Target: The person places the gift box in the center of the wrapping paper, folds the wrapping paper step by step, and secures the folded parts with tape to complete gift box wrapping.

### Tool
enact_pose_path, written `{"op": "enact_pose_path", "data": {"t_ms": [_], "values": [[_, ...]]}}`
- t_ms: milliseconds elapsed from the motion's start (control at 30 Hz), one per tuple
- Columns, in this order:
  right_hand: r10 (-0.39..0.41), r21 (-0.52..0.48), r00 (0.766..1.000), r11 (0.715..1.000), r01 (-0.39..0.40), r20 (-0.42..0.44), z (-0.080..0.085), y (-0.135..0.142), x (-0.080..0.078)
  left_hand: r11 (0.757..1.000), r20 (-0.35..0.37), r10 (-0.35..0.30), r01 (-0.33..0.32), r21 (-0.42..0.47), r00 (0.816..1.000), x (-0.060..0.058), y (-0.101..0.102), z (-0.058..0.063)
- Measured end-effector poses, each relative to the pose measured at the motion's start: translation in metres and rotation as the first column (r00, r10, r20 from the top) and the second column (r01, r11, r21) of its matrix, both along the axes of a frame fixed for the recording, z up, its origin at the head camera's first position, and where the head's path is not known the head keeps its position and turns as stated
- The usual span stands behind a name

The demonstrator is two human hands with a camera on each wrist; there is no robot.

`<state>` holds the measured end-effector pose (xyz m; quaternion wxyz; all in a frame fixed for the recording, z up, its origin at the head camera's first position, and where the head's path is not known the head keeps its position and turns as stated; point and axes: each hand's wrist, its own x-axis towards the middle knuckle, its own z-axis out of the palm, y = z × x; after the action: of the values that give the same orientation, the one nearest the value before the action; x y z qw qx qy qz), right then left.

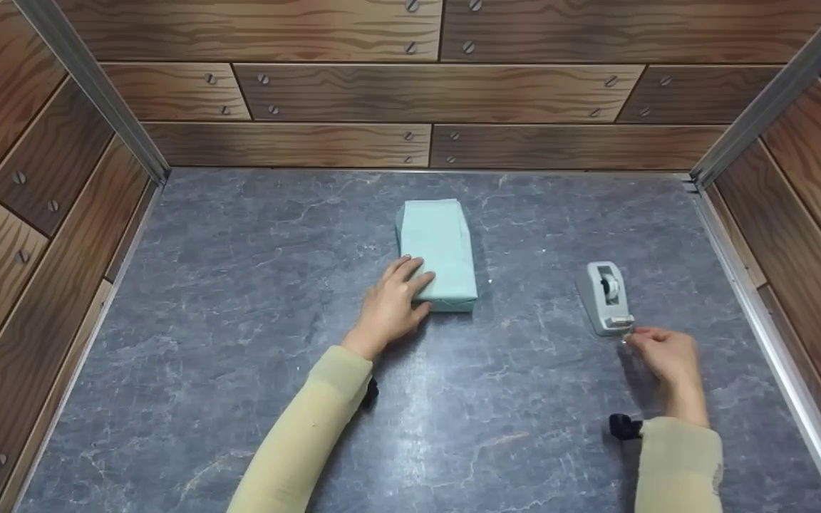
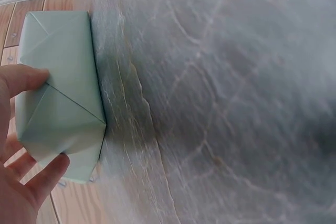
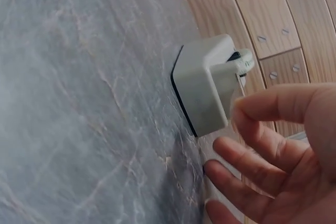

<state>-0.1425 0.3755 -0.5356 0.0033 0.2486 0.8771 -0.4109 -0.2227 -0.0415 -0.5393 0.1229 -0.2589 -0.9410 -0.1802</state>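
A box wrapped in pale green paper (image 1: 439, 246) lies on the dark marbled tabletop, its folded end showing in the left wrist view. My left hand (image 1: 390, 306) holds the box's near left corner, the thumb (image 2: 31, 78) on the folded end and other fingers (image 2: 50, 176) on the side and top. To the right stands a pale grey tape dispenser (image 1: 600, 299) with a roll of clear tape (image 1: 611, 288). At its cutter end my right hand (image 1: 670, 356) pinches the end of the tape between thumb and forefinger; the other fingers (image 3: 247, 163) are loosely bent.
Wood-patterned panels (image 1: 425, 92) wall the tabletop (image 1: 239, 299) at the back and both sides. Metal rails (image 1: 781, 342) run along its edges. A small black device (image 1: 624, 426) sits at the right wrist.
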Motion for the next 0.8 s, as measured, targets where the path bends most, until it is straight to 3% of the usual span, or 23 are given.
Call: {"op": "enact_pose_path", "data": {"t_ms": [233, 600, 800], "values": [[0.072, 0.187, 0.997, 0.979, -0.078, 0.039, 0.0042, -0.0048, 0.0007, 1.0, -0.004, 0.001, -0.001, 0.003, 1.0, 0.0002, -0.0002, 0.0], [0.083, 0.279, 0.996, 0.957, -0.083, 0.015, 0.0001, -0.0049, -0.0023, 1.0, -0.019, -0.005, 0.005, 0.021, 1.0, 0.0001, -0.0006, -0.0011], [0.049, 0.277, 0.998, 0.959, -0.057, 0.037, 0.0005, -0.0078, -0.0035, 1.0, -0.014, -0.005, 0.005, 0.018, 1.0, -0.0001, -0.0009, -0.0011]]}}
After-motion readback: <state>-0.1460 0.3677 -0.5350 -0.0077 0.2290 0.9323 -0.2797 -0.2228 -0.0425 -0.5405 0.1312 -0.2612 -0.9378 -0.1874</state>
